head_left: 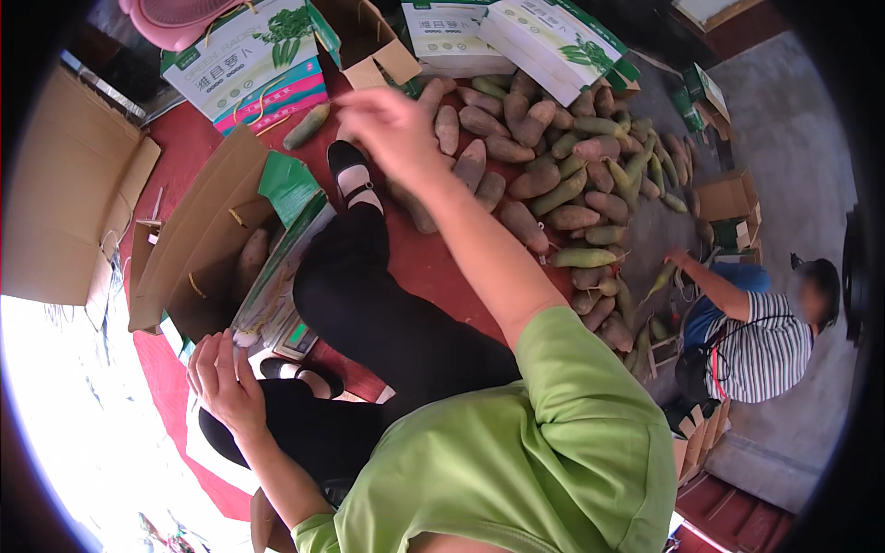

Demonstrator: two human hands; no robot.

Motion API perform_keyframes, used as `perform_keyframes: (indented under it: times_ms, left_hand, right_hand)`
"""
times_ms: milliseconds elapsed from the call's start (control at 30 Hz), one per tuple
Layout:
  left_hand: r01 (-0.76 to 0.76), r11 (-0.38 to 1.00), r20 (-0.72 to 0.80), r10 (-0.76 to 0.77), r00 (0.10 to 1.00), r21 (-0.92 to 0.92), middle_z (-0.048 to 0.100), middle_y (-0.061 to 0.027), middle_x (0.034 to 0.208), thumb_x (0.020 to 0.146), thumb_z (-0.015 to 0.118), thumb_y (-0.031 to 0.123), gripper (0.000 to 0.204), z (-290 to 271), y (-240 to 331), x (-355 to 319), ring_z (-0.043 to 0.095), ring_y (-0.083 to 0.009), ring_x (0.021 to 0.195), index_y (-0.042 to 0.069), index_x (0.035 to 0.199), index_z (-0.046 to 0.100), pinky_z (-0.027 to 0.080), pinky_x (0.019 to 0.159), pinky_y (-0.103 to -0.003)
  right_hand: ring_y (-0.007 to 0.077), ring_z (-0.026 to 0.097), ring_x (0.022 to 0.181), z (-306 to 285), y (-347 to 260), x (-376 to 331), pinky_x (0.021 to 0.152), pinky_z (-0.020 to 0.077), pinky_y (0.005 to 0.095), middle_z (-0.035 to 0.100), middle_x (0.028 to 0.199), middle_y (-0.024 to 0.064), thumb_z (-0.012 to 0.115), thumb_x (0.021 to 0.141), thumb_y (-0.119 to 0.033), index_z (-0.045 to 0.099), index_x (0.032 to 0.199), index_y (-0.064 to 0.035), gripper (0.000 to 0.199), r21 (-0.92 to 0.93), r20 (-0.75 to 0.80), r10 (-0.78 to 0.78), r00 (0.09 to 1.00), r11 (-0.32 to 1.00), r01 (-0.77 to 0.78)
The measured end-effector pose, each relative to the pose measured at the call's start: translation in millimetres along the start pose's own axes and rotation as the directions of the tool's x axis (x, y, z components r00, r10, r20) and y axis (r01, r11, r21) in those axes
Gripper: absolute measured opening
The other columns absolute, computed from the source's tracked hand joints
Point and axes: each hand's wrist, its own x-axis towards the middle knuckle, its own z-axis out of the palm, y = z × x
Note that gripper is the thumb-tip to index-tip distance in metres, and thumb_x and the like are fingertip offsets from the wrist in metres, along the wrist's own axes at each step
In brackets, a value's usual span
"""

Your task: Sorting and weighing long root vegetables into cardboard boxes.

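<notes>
My right hand [392, 134] is stretched out over the far floor, its fingers smeared by motion. Just left of it a lone green radish [307, 126] lies on the red floor covering. To its right spreads a large heap of radishes [553, 198], some green, many coated in brown soil. My left hand [226, 382] has its fingers stretched out beside the near corner of an opened carton [207, 244]. A soil-brown radish [251, 260] sits inside that carton. A scale with a lit green display [297, 335] shows at the carton's near side.
Printed gift cartons [244, 69] stand at the back, with more white cartons [553, 46] behind the heap. A pink round basin [171, 20] sits at the far left. A co-worker in a striped shirt [763, 346] holds a green radish [659, 279] at the right. Large brown cardboard [69, 198] stands left.
</notes>
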Motion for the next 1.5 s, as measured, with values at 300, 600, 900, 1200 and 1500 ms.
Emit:
perform_keyframes:
  times_ms: [300, 600, 900, 1200, 1500]
  left_hand:
    - [-0.093, 0.604, 0.266, 0.478, 0.837, -0.792, 0.058, -0.0149, 0.113, 0.069, 0.07, 0.004, 0.035, -4.0, 154.2, 44.0, 0.054, -0.034, 0.11, 0.004, 0.104, 0.064, 0.046, 0.091, -0.043]
    - [0.322, 0.41, 0.501, 0.473, 0.725, -0.853, 0.056, -0.0174, 0.11, 0.081, 0.064, 0.005, 0.023, 59.0, 239.9, -13.7, 0.054, -0.035, 0.105, 0.001, 0.103, 0.059, 0.045, 0.09, -0.038]
    - [0.502, 0.322, 0.59, 0.555, 0.586, -0.802, 0.055, -0.0146, 0.108, 0.08, 0.062, 0.0, 0.019, 37.1, 228.9, 8.4, 0.06, -0.025, 0.091, 0.001, 0.098, 0.059, 0.049, 0.079, -0.033]
    - [0.304, 0.384, 0.466, 0.458, 0.757, -0.872, 0.052, -0.0141, 0.114, 0.079, 0.063, -0.004, 0.02, 54.5, 232.0, -6.1, 0.061, -0.0219, 0.088, 0.0, 0.098, 0.058, 0.05, 0.077, -0.03]
    - [0.333, 0.414, 0.482, 0.333, 0.811, -0.847, 0.056, -0.0138, 0.113, 0.078, 0.065, -0.002, 0.018, 56.6, 233.5, -0.5, 0.059, -0.0227, 0.094, 0.001, 0.095, 0.06, 0.048, 0.081, -0.032]
  right_hand:
    - [0.0199, 0.06, 0.058, -231.0, 250.1, -183.7, 0.043, 0.0446, 0.0323, 0.06, 0.069, 0.006, 0.058, 0.083, -0.019, 0.06, 0.08, -0.0074, 0.012, -0.115, -0.418, 0.792, 0.445, 0.44, -0.89]
    - [0.0176, 0.06, 0.063, -137.7, 197.1, -198.5, 0.051, 0.0442, 0.0333, 0.061, 0.075, 0.0043, 0.057, 0.079, -0.007, 0.063, 0.084, -0.0094, 0.008, 0.364, -0.423, 0.88, 0.217, 0.385, -0.848]
    - [0.0183, 0.062, 0.067, -122.4, 197.4, -181.0, 0.055, 0.0461, 0.0335, 0.061, 0.078, 0.0029, 0.058, 0.083, -0.013, 0.061, 0.09, -0.0126, 0.008, 0.103, -0.381, 0.845, 0.374, 0.441, -0.892]
    - [0.021, 0.062, 0.059, -123.3, 248.8, -165.5, 0.044, 0.0454, 0.0339, 0.062, 0.075, 0.0085, 0.058, 0.081, -0.011, 0.062, 0.093, -0.0061, 0.013, -0.342, -0.38, 0.684, 0.623, 0.521, -0.782]
    - [0.0213, 0.064, 0.058, -117.9, 248.5, -160.1, 0.043, 0.0467, 0.0341, 0.062, 0.068, 0.0103, 0.057, 0.081, -0.012, 0.064, 0.092, -0.0037, 0.015, -0.494, -0.342, 0.623, 0.703, 0.517, -0.699]
